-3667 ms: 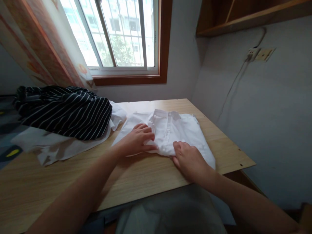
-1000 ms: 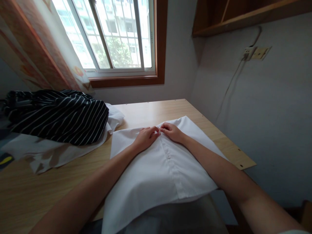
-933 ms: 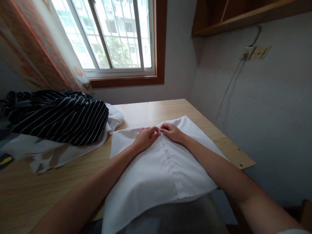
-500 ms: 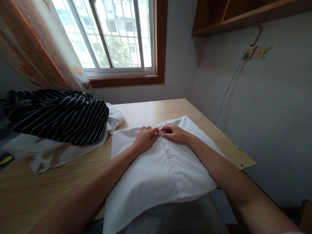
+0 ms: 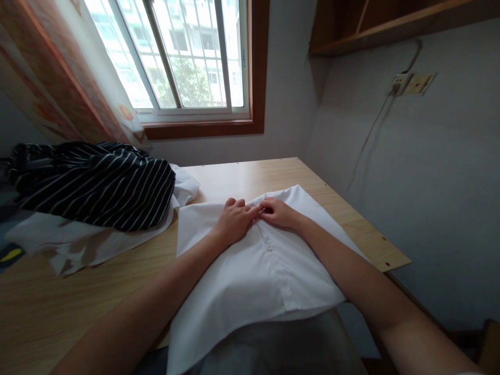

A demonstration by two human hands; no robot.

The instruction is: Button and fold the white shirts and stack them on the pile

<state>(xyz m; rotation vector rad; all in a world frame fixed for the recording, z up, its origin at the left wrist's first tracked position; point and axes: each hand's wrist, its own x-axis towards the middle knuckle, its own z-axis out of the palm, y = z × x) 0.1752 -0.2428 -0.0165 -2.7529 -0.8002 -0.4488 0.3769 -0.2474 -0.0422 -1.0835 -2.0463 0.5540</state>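
Note:
A white shirt (image 5: 234,281) lies spread over the near part of the table, its lower hem hanging over the front edge. Its button placket runs from between my hands down to the hem. My left hand (image 5: 236,219) is closed, with thumb and fingertips pinching the placket near the far end of the shirt. Right beside it, my right hand (image 5: 279,212) pinches the same spot, fingertips meeting those of the left. Whatever small part of the placket lies between the fingertips is hidden.
A black garment with white stripes (image 5: 97,187) is heaped on white cloth (image 5: 89,245) at the left of the wooden table (image 5: 242,179). Behind stand a window (image 5: 187,62) and curtain (image 5: 74,67). On the right wall are a socket (image 5: 417,83) with a cord and a wooden shelf (image 5: 390,26).
My left fingers have shifted slightly right, closer against my right fingertips, covering the bit of white cloth that showed between them. The shirt has barely moved.

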